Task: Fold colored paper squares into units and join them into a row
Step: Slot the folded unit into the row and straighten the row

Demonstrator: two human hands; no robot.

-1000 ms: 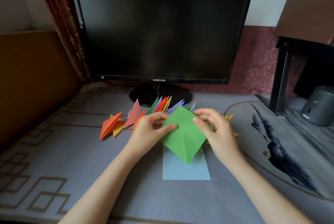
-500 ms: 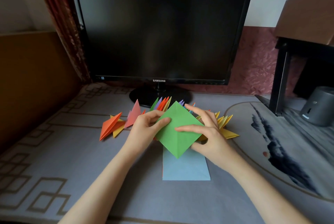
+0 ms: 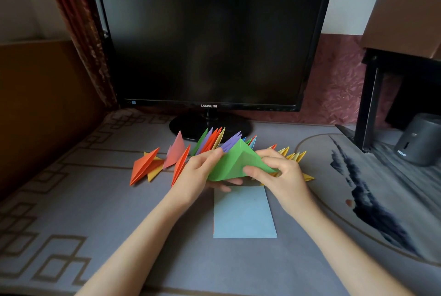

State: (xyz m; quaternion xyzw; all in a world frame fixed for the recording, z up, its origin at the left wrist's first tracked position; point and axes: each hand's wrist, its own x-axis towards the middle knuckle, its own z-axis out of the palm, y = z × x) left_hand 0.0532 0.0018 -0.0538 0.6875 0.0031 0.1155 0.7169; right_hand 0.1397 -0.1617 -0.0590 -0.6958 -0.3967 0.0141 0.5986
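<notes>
Both hands hold a green paper square (image 3: 235,162) above the table, creased and buckling into a peaked shape. My left hand (image 3: 199,174) grips its left side, thumb on top and fingers beneath. My right hand (image 3: 279,176) pinches its right side. Behind them stands a row of joined folded units (image 3: 212,140) in green, purple, orange, yellow and blue, partly hidden by the hands. A pink unit (image 3: 176,150) and orange units (image 3: 144,168) lie at the row's left end, yellow units (image 3: 294,156) at the right. A stack of flat squares, light blue on top (image 3: 244,214), lies below the hands.
A dark monitor (image 3: 210,38) on a round stand fills the back of the grey patterned table cover (image 3: 71,212). A grey cylindrical device (image 3: 420,140) and a dark frame leg (image 3: 368,104) stand at the right. A brown curtain (image 3: 78,28) hangs at the back left.
The green square, held flat as a diamond before, has been pushed in from both sides and now buckles into a raised peak. My right hand moved from its face to its right side.
</notes>
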